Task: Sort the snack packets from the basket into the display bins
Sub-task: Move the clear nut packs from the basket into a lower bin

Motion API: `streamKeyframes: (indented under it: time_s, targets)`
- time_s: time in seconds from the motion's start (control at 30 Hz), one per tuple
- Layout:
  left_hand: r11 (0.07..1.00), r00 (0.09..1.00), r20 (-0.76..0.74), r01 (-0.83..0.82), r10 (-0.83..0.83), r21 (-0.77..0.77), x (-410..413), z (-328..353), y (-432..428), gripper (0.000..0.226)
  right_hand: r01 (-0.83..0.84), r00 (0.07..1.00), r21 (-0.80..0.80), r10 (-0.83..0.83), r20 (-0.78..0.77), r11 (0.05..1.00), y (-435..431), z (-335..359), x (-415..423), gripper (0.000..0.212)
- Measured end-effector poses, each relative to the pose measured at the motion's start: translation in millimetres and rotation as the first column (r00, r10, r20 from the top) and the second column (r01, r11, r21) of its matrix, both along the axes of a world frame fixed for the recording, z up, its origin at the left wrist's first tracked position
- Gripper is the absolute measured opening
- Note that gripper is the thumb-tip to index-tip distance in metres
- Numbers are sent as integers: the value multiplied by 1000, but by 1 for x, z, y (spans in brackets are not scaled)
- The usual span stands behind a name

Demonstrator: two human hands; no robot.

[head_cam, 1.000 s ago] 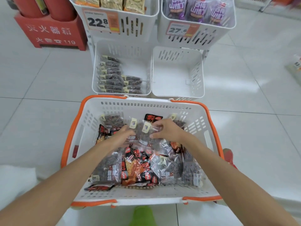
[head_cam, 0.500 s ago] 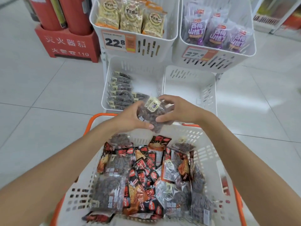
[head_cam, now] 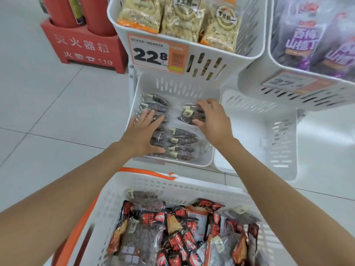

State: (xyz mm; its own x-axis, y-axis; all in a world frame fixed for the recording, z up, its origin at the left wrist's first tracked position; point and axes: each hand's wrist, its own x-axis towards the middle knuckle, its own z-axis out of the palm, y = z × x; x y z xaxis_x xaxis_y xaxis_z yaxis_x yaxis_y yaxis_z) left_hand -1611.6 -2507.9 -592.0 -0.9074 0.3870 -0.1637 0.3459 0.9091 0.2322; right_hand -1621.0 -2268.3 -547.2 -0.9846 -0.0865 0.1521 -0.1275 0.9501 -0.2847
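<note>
Packets [head_cam: 189,114] of dark snack in clear wrap are pinched between the curled fingers and thumb of the right hand [head_cam: 213,123], low over the far right corner of the lower left display bin [head_cam: 178,85]. The left hand [head_cam: 143,133] lies flat, fingers spread, on the left row [head_cam: 155,104] of like packets. Best, I'd say, to set them down labels up, just behind the near right row [head_cam: 180,141]. The basket [head_cam: 172,187] holds plenty more.
</note>
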Motion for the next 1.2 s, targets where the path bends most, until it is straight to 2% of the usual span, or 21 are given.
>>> streamKeyframes:
  time_s: [0.07, 0.13, 0.2, 0.27, 0.33, 0.5, 0.57, 0.67, 0.77, 0.87, 0.97, 1.03, 1.1, 1.2]
  targets:
    - [1000, 998, -67, 18, -19, -21, 0, -10, -3, 113, -82, 978, -55, 91, 186, 995, -6, -20, -15, 61]
    - [1000, 992, -124, 22, -22, -8, 3, -17, -4, 111, -68, 891, -275, 183, 415, 959, -6, -21, -24, 67]
    - [1000, 990, -141, 18, -15, 20, 5, -21, -5, 111, -18, 822, -398, 240, 516, 917, -2, -22, -32, 56]
    - [999, 990, -139, 12, -7, 32, 5, -23, -5, 112, -52, 858, -361, 227, 462, 931, -2, -30, -38, 43]
    - [999, 991, -131, 7, -3, 31, 4, -23, -4, 113, -40, 878, -353, 201, 434, 935, -5, -43, -39, 42]
    - [994, 997, -68, -29, 36, 105, 5, -11, -5, 105, 24, 900, -402, 156, 408, 915, -4, -45, -30, 60]
    - [981, 996, -39, -75, 83, 176, 8, 1, -4, 99, 18, 928, -401, 134, 347, 916, -2, -36, -16, 68]
    - [928, 992, 19, -123, 124, 351, 27, 24, 4, 91, -3, 955, -408, 124, 270, 913, -7, -19, 20, 69]
    - [895, 996, 71, -85, 60, 438, 62, 48, 17, 82, -66, 968, -440, 164, 190, 896, -11, 3, 68, 66]
    - [913, 999, 36, -19, 5, 408, 102, 58, 28, 73, -101, 971, -399, 177, 159, 911, -10, 16, 125, 67]
    - [916, 997, -74, 6, 26, 400, 139, 55, 24, 57, -112, 983, -387, 160, 95, 915, -4, 14, 178, 62]
    - [921, 996, -74, -12, 44, 390, 160, 48, 15, 52, -89, 979, -407, 155, 131, 909, 0, 4, 211, 59]
    - [925, 998, 16, -69, 68, 374, 178, 41, 4, 51, -30, 943, -447, 174, 285, 894, -3, -9, 240, 59]
    - [928, 983, 142, -159, 116, 336, 202, 33, -14, 55, -8, 777, -420, 270, 569, 908, -24, -30, 263, 67]
